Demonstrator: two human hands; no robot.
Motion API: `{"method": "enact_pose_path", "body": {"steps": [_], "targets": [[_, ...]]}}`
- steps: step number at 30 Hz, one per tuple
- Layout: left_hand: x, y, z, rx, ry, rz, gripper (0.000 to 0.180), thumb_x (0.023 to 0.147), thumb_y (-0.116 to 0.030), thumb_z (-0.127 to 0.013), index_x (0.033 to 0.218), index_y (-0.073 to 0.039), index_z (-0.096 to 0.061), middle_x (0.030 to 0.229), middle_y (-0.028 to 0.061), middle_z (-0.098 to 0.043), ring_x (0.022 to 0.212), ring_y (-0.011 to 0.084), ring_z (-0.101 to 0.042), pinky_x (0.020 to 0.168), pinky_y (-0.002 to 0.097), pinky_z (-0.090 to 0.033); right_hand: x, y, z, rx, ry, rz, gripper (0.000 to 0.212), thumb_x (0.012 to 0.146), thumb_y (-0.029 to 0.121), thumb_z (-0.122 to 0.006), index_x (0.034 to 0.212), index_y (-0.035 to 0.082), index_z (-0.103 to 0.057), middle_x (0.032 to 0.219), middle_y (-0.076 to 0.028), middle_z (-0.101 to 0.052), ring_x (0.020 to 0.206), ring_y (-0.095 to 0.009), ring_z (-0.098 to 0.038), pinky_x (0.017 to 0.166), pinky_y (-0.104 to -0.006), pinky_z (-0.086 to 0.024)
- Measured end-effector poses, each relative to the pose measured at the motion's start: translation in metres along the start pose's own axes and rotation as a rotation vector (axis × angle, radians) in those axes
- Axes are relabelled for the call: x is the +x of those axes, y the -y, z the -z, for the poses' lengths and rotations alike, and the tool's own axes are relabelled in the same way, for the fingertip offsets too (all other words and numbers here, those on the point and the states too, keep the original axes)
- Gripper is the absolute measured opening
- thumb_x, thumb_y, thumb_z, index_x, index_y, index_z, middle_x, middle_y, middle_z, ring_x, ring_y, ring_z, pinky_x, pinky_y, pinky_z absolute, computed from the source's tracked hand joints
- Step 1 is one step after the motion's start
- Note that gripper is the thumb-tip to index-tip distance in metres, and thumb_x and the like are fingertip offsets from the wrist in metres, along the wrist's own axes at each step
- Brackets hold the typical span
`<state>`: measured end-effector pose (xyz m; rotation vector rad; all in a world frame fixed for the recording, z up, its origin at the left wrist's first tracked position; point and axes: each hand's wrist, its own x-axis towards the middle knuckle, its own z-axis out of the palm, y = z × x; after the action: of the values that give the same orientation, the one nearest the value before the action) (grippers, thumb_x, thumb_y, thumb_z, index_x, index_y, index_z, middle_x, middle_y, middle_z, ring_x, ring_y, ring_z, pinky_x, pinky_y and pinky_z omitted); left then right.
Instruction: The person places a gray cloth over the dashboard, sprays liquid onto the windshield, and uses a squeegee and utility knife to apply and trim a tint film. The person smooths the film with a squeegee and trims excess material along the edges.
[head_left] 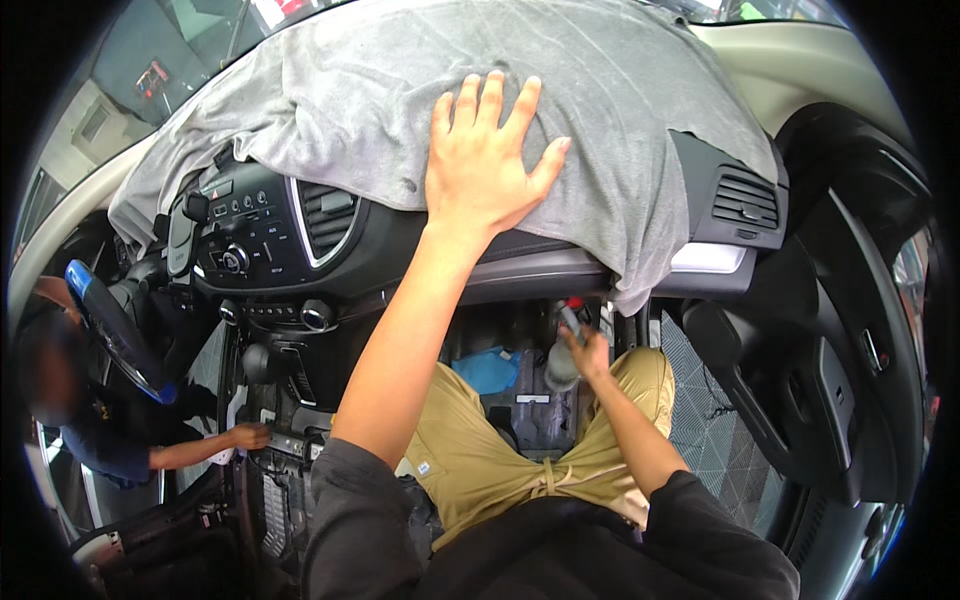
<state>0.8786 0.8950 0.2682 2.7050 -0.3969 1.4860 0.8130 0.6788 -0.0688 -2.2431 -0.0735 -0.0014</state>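
Observation:
My left hand [478, 170] lies palm down with fingers spread on a grey cloth [370, 110], which is draped over the dashboard [545, 268]. Down in the footwell, between my knees, my right hand [592, 354] is closed around the neck of what looks like a spray bottle [562, 370] with a translucent body and a grey and red head. Part of the bottle is hidden by my fingers. A crumpled blue cloth [487, 370] lies on the stripped floor to the left of the bottle.
An open car door [850, 330] stands at my right. Leftward are the centre console controls [235, 258], a gear lever [262, 362] and the steering wheel [120, 330]. Another person [110, 440] leans in from the far left, one hand [250, 436] on bare metal floor parts.

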Motion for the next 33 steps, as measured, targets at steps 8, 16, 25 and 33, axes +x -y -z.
{"method": "enact_pose_path", "body": {"steps": [8, 16, 25, 33], "targets": [[-0.004, 0.006, -0.009, 0.037, -0.032, 0.014, 0.069, 0.083, -0.052, -0.055, 0.123, 0.004, -0.052, 0.125, 0.0194, -0.054, 0.120, 0.0314, -0.048, 0.104, 0.0432, -0.031, 0.004, 0.026, 0.004, -0.151, 0.209, 0.101, 0.041, 0.083, 0.046, -0.066, 0.093, 0.006, -0.067, 0.080, -0.020, -0.063, 0.077, -0.038, -0.062, 0.068, -0.0421, -0.047], [-0.004, 0.005, -0.014, -0.001, -0.038, 0.006, 0.068, 0.081, -0.052, -0.055, 0.120, 0.005, -0.054, 0.124, 0.0201, -0.054, 0.121, 0.0324, -0.046, 0.104, 0.0466, -0.029, -0.041, 0.015, -0.034, 0.137, 0.582, 0.314, 0.040, 0.082, 0.036, -0.069, 0.102, 0.002, -0.066, 0.102, -0.019, -0.065, 0.096, -0.036, -0.062, 0.083, -0.0406, -0.049], [-0.002, 0.001, 0.004, -0.074, 0.065, 0.100, 0.072, 0.081, -0.049, -0.056, 0.125, 0.007, -0.048, 0.128, 0.0236, -0.049, 0.124, 0.0376, -0.041, 0.107, 0.0490, -0.027, -0.066, -0.002, -0.037, -0.213, 0.895, 0.288, 0.051, 0.068, 0.022, -0.072, 0.116, 0.007, -0.062, 0.114, -0.021, -0.060, 0.105, -0.036, -0.058, 0.092, -0.0393, -0.046], [-0.006, 0.000, 0.001, -0.102, 0.012, 0.109, 0.070, 0.083, -0.048, -0.054, 0.126, 0.006, -0.047, 0.130, 0.0234, -0.048, 0.125, 0.0370, -0.041, 0.107, 0.0492, -0.026, -0.076, 0.022, -0.029, -0.510, 0.981, 0.369, 0.060, 0.071, 0.030, -0.073, 0.123, 0.008, -0.056, 0.120, -0.022, -0.054, 0.111, -0.037, -0.054, 0.096, -0.0417, -0.044]]}}
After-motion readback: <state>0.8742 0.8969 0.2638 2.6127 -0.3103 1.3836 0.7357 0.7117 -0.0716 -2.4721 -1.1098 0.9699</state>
